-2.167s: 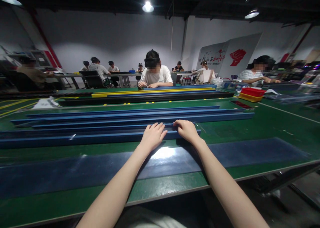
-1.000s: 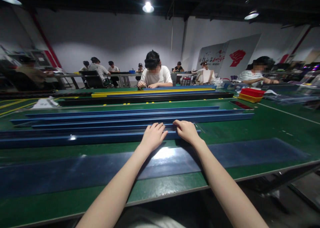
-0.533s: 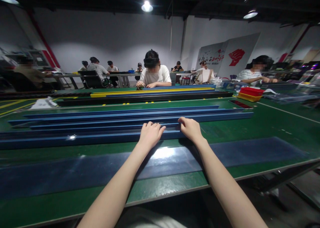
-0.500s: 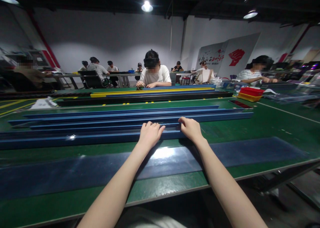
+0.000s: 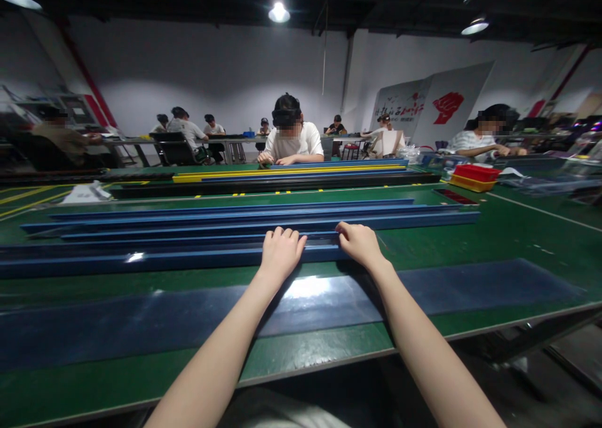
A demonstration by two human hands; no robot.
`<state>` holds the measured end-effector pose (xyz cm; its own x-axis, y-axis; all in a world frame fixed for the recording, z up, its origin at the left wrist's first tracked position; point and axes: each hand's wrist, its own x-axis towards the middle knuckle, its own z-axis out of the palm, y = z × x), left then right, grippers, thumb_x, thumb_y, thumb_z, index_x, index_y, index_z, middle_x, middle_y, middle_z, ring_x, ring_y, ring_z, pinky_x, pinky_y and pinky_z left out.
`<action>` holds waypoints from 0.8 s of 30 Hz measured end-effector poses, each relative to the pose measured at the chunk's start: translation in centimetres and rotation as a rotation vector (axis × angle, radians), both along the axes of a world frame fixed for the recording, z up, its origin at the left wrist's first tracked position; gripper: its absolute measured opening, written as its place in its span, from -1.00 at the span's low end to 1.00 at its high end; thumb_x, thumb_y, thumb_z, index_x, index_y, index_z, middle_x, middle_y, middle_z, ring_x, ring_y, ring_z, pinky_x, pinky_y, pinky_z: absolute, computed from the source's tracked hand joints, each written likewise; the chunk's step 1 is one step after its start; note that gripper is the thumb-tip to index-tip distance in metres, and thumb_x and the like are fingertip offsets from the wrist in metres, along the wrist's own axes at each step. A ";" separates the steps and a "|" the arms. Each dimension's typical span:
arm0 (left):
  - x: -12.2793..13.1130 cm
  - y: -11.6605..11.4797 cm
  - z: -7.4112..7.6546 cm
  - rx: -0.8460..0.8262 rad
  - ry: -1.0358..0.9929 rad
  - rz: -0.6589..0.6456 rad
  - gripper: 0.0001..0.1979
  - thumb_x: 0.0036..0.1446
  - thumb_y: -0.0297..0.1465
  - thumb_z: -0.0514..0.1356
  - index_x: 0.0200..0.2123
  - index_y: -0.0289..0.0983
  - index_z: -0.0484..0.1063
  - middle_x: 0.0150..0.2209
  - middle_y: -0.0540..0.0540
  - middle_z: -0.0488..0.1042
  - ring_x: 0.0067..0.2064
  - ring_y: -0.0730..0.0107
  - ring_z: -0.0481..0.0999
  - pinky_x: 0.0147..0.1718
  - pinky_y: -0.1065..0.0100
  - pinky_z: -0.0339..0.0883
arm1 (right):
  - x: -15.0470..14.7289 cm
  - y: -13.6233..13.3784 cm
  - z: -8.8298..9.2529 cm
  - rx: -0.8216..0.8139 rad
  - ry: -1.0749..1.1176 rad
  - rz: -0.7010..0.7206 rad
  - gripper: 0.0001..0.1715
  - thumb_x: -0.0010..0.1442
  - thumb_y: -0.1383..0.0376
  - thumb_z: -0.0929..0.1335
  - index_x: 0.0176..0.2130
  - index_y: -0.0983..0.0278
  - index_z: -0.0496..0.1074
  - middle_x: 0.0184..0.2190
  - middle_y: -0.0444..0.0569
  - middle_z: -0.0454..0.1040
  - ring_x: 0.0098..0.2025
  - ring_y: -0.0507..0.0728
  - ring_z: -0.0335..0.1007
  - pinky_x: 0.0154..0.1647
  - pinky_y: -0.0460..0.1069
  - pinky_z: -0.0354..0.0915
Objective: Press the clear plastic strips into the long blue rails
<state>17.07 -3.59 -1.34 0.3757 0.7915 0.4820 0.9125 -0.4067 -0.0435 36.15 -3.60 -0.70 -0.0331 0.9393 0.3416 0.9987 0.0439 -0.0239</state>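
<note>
Clock read from between the hands, 12 pointing away from the wearer. Item: blue channel [image 5: 174, 262], long and trough-shaped, lying on a green table [image 5: 517, 243] beneath both hands and running off towards 9 o'clock. Left hand [image 5: 283, 249]: palm down on the channel, fingers bent over it; whether they grip cannot be told. Right hand [image 5: 358, 243]: at 3 o'clock from the left, apart from it, half curled at the channel's far edge; fingertips partly hidden, grip uncertain. Clear sheet [image 5: 320, 302]: flat at 6 o'clock, passing beneath the forearms. Further blue strips [image 5: 235, 229]: side by side, just beyond at 12. Black strips [image 5: 277, 183] and yellow strip [image 5: 291, 172]: farther out, also 12. Co-worker in white [image 5: 301, 141]: seated behind these, head lowered. Red bin [image 5: 476, 173]: 2 o'clock, atop a yellow-orange one; dark red flat object [image 5: 454, 197] nearer. White paper-like item [image 5: 84, 193]: 10 o'clock.
</note>
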 end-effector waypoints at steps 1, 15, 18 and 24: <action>0.0 0.0 -0.1 -0.004 0.002 -0.013 -0.60 0.24 -0.25 -0.16 -0.27 -0.28 0.43 -0.22 -0.18 0.49 -0.14 0.18 0.35 -0.23 0.22 0.11 | -0.2 -0.1 0.0 -0.002 -0.005 0.030 -0.66 0.11 0.32 0.17 -0.17 0.18 0.41 -0.28 -0.04 0.52 -0.24 0.10 0.41 -0.31 -0.09 0.15; 0.2 0.4 -0.6 -0.130 0.040 -0.155 -0.63 0.23 -0.20 -0.12 -0.03 -0.17 0.32 0.07 -0.05 0.33 0.06 0.18 0.28 -0.08 0.19 0.11 | 0.0 -0.1 0.0 0.018 0.047 0.085 -0.67 0.12 0.31 0.16 -0.18 0.15 0.40 -0.25 -0.10 0.52 -0.22 0.10 0.40 -0.36 -0.09 0.13; 0.1 0.3 -0.1 -0.118 0.031 -0.125 -0.63 0.24 -0.21 -0.13 -0.12 -0.20 0.38 -0.02 -0.07 0.42 0.01 0.20 0.31 -0.12 0.21 0.10 | 0.3 0.0 -0.1 0.052 0.062 0.019 -0.69 0.11 0.32 0.16 -0.21 0.15 0.40 -0.25 -0.11 0.52 -0.22 0.11 0.41 -0.36 -0.09 0.14; -0.1 0.0 0.7 -0.108 0.008 0.004 -0.55 0.24 -0.20 -0.18 -0.32 -0.27 0.44 -0.24 -0.16 0.51 -0.15 0.16 0.38 -0.24 0.21 0.08 | 0.5 0.0 -0.1 0.067 0.052 -0.098 -0.68 0.10 0.33 0.16 -0.23 0.16 0.42 -0.29 -0.08 0.53 -0.25 0.13 0.42 -0.39 -0.08 0.13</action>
<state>17.00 -3.61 -0.64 0.3758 0.8403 0.3907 0.9141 -0.4055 -0.0071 36.69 -3.59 -0.79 0.0771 0.9122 0.4025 0.9958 -0.0505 -0.0762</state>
